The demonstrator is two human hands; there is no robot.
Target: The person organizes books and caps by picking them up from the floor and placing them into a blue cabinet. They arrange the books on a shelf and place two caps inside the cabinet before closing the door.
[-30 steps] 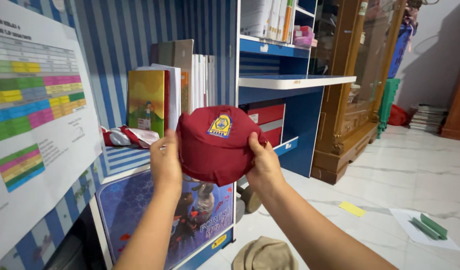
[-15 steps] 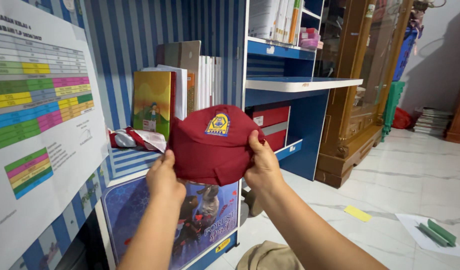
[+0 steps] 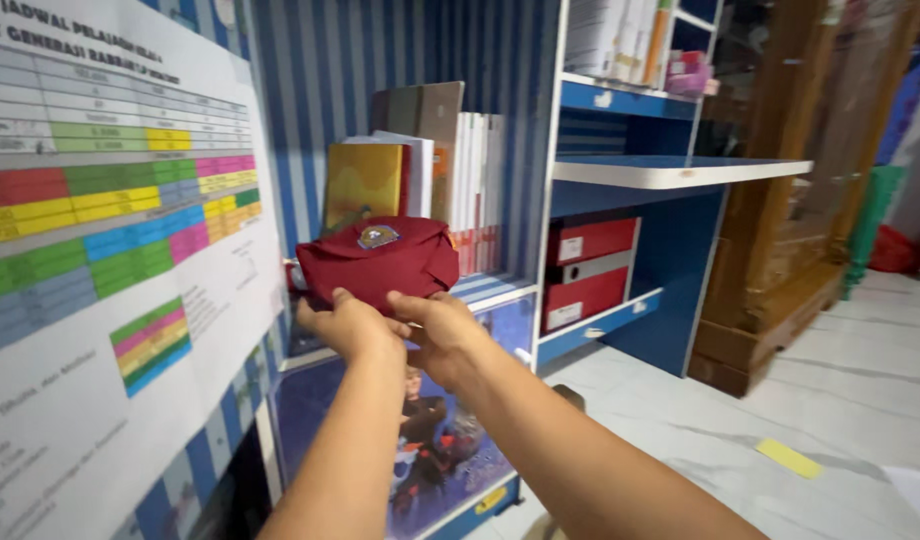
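Cap: a dark red cloth cap [image 3: 380, 260] with a yellow and blue badge on its front, held level just above the edge of a blue-and-white striped shelf [image 3: 490, 290], badge turned toward the camera.
Left hand: the left hand [image 3: 345, 322] grips the cap's lower edge from beneath, fingers curled shut on the fabric, so the crown sits upright rather than sagging.
Right hand: the right hand [image 3: 442, 328] closes on the same lower edge just beside the left, the two hands touching, which keeps the soft cap gathered into a compact bundle.
Behind the cap: a yellow-covered book [image 3: 362, 185] and a row of white-spined books [image 3: 477, 180] stand upright against the striped back wall, leaving the front strip of the shelf as the only open ledge.
To the left: a large paper chart [image 3: 100, 230] of coloured rows hangs flat on the side panel, close to the left forearm.
To the right: red file boxes [image 3: 590, 265] fill a lower blue compartment under a white desk top [image 3: 670, 172].
Floor: a yellow slip of paper [image 3: 790, 458] lies on pale marble tile, well apart from both hands.
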